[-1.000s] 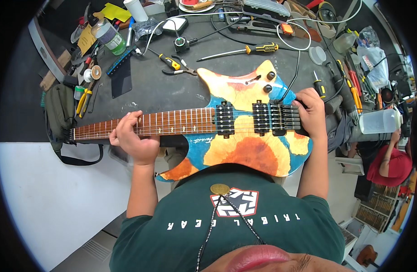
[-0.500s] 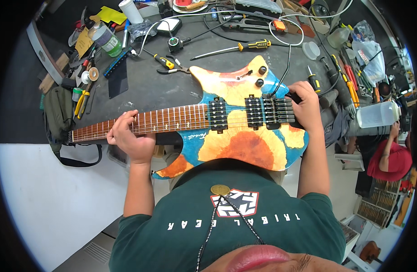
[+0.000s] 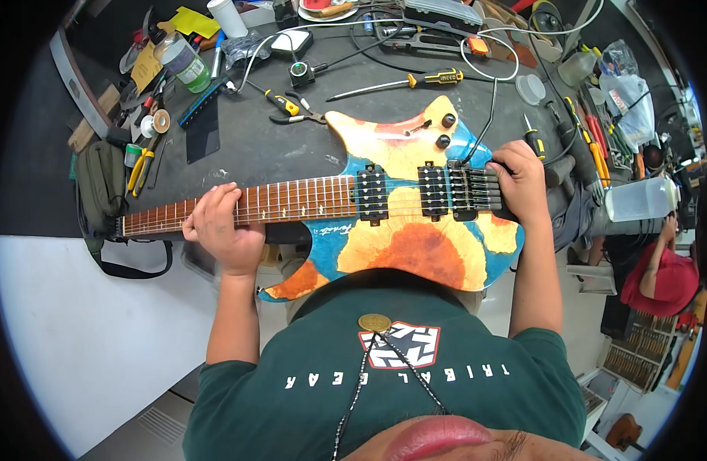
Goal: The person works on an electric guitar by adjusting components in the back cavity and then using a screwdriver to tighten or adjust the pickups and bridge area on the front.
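A headless electric guitar [image 3: 403,250] with a blue, cream and rust-brown body lies across my lap, resting against the bench edge. Its wooden neck [image 3: 292,201] points left. My left hand [image 3: 224,230] is wrapped round that neck from the near side, its fingers over the strings. At the bridge [image 3: 470,188], my right hand [image 3: 520,180] has its thumb and bent fingers closed at the far end of the row of tuning knobs; the exact pinch is partly hidden. A thin tremolo arm [image 3: 488,115] rises from the bridge beside it.
Just beyond the guitar lie pliers [image 3: 296,111] and a yellow-black screwdriver [image 3: 426,78]. A spray bottle [image 3: 183,63] stands at the far left, near a green bag [image 3: 101,188]. Hand tools and a plastic container [image 3: 641,200] fill the right side. Another person in red [image 3: 660,273] works at far right.
The fingers of my left hand have shifted slightly on the neck. My right hand stays at the tuning knobs, its fingers a little more curled. The view has moved slightly.
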`<state>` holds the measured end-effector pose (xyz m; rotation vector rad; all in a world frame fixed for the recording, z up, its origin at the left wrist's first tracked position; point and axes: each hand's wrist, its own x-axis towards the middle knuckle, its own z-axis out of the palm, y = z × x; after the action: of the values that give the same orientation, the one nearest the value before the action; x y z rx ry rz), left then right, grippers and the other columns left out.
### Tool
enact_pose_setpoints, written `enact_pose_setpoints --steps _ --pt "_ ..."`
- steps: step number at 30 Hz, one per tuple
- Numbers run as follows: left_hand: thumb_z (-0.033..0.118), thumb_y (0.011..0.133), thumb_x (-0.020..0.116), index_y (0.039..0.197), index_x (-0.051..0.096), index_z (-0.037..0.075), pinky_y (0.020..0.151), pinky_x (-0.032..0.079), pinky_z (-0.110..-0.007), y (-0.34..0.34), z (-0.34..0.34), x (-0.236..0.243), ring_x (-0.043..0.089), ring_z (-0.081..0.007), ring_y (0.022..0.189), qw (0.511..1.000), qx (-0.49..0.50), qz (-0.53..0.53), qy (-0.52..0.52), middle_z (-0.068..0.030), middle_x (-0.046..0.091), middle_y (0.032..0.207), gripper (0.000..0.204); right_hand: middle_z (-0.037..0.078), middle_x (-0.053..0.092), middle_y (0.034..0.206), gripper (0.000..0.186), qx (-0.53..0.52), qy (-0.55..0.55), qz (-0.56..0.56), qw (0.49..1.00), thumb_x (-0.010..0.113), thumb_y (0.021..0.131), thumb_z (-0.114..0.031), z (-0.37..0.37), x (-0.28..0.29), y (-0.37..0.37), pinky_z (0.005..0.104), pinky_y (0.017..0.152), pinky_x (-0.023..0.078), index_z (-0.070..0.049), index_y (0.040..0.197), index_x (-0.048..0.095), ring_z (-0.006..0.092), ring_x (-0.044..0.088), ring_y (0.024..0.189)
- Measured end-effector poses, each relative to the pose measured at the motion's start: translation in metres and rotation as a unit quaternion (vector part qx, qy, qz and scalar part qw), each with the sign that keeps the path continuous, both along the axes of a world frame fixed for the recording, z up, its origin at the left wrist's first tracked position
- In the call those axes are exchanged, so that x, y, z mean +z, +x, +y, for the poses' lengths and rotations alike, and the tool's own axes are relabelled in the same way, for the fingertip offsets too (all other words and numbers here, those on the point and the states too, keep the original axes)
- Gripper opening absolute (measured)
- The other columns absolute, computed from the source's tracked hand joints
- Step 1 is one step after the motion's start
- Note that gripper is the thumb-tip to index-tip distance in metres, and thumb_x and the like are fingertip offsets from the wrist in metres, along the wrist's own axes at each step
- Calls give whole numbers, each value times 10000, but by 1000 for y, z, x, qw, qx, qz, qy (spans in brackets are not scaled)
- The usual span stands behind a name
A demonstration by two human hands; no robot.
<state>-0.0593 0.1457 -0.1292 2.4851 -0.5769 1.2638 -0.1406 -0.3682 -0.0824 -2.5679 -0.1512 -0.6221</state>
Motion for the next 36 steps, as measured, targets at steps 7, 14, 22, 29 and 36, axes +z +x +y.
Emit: enact_pose_setpoints --steps 7,14,22,29,36 --pt "275 877 950 1170 755 185 1193 353 -473 -3 -5 6 669 -349 1429 999 26 -11 15 -82 759 1493 363 110 721 915 127 -4 10 0 1000 855 834 -4 4 4 1 439 830 554 -5 945 795 327 688 933" --pt "264 860 981 1150 742 193 1210 361 -533 0 1 -1 603 -421 1509 999 -2 -37 -7 -161 656 1639 382 114 688 878 116 -3 0 -5 1000 855 838 -14 4 3 3 439 802 539 -9 940 799 327 670 902" --pt "129 877 942 1226 732 189 1240 323 -524 -2 2 2 668 -371 1456 999 -51 -7 -4 -85 775 1515 412 102 690 870 147 -3 -6 -2 1000 891 812 -34 2 2 8 439 784 536 -15 930 806 317 665 888" --pt "109 877 924 1288 737 188 1249 295 -497 -4 2 3 689 -305 1454 999 -44 21 3 -1 835 1408 458 105 692 872 144 6 -10 -9 1000 888 822 -30 4 5 9 444 784 537 -14 934 799 325 667 890" --pt "203 919 904 1290 740 184 1255 291 -497 -6 -4 9 645 -328 1515 999 4 32 23 -55 764 1551 405 110 697 881 150 -8 12 9 1000 881 834 -21 5 3 8 440 798 542 -4 950 788 333 672 897"
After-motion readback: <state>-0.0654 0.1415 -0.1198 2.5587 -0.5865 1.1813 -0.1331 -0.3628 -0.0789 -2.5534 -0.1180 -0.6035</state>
